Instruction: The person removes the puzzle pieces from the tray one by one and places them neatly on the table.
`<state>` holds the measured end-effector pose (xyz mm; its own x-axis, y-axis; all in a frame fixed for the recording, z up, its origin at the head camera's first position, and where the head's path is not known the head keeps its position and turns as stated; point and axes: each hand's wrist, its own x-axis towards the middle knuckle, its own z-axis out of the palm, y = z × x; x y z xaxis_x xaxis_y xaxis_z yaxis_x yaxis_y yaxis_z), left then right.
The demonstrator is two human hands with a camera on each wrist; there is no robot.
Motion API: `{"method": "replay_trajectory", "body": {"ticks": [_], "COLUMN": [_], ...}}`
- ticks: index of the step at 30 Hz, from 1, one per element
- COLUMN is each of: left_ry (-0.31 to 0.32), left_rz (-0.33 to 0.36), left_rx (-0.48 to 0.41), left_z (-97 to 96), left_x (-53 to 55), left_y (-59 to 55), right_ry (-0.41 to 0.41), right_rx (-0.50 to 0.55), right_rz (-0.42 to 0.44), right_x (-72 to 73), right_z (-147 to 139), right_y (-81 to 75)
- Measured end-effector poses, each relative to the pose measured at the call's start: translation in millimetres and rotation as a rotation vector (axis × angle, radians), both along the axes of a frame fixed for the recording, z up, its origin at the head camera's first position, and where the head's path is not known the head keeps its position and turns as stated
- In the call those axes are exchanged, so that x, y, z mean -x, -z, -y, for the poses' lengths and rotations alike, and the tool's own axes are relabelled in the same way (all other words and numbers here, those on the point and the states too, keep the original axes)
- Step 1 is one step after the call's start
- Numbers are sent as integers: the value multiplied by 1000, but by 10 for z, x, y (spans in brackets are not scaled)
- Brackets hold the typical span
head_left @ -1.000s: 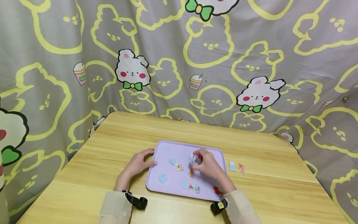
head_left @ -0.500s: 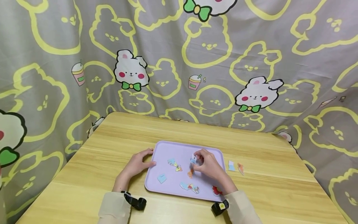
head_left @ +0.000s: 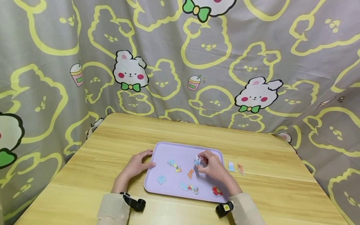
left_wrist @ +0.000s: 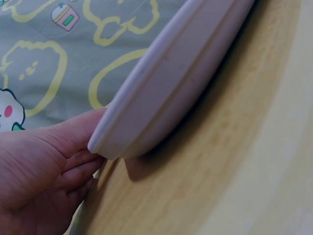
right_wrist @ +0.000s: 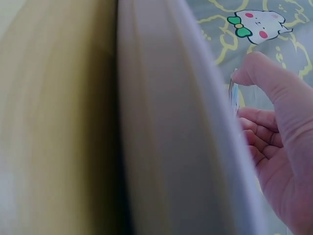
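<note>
My left hand point(head_left: 137, 164) holds the left edge of a lilac tray point(head_left: 171, 148). In the left wrist view the thumb lies over the rim, with fingers beneath it. Above the right part of the tray, my right hand point(head_left: 212, 165) pinches a small white and blue picture piece point(head_left: 197, 161) between thumb and fingertips. The right wrist view shows this piece point(right_wrist: 234, 93) edge-on. Just below the hand lies an orange piece point(head_left: 190, 173). Further left are a blue and yellow joined strip point(head_left: 174, 165) and a light blue piece point(head_left: 161, 179).
Near the tray's front edge lie a blue and red strip point(head_left: 189, 188) and a red piece point(head_left: 217, 191). Right of the tray, a white and blue piece point(head_left: 231, 166) and an orange piece point(head_left: 240, 169) lie on the wooden table point(head_left: 270, 187). A patterned curtain point(head_left: 168, 37) hangs behind.
My right hand has moved slightly right with the pinched piece, so the orange piece below it shows fully. The left hand stays at the tray's edge. The head view has shifted slightly.
</note>
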<state>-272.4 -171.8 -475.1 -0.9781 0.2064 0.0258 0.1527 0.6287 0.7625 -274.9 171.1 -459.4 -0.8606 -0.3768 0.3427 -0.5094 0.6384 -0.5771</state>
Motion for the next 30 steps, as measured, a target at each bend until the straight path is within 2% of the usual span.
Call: {"method": "replay_trajectory", "body": {"ticks": [14, 22, 30], "left_ry": [11, 16, 21], "left_rz": [-2, -9, -11], "left_rx": [13, -2, 5], "left_z": [4, 12, 8], "left_x": [7, 0, 0], "left_y": [-1, 4, -2], "right_ry": [44, 59, 82], "right_rx": [4, 18, 1], "right_rz": [6, 30, 14], "right_x": [-11, -38, -62], "right_z": [-264, -358, -469], "right_y": [45, 19, 23]}}
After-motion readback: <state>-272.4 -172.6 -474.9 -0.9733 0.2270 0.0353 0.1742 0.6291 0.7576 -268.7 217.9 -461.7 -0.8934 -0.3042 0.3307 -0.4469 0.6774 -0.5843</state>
